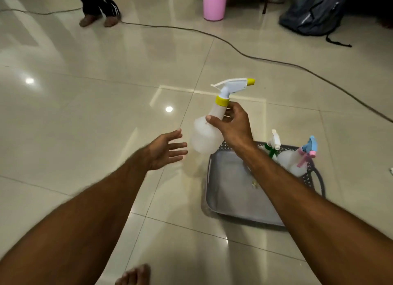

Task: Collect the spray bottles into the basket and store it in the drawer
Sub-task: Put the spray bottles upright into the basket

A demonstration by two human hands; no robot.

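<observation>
My right hand (232, 125) grips the neck of a white spray bottle with a yellow collar and nozzle (205, 135), held in the air just beyond the far left corner of the grey basket (231, 199) on the floor. Two spray bottles stand in the basket's far right corner: one with a white and green head (273, 145) and one with a pink and blue head (297, 160). My left hand (168, 149) hovers left of the held bottle, fingers spread, holding nothing. No drawer is in view.
A dark cable (234, 48) snakes across the tiled floor behind the basket. A pink bin (213, 4) and a dark backpack (314, 10) sit at the back. Another person's legs (100, 6) stand at the far left. My bare foot (136, 275) shows at the bottom.
</observation>
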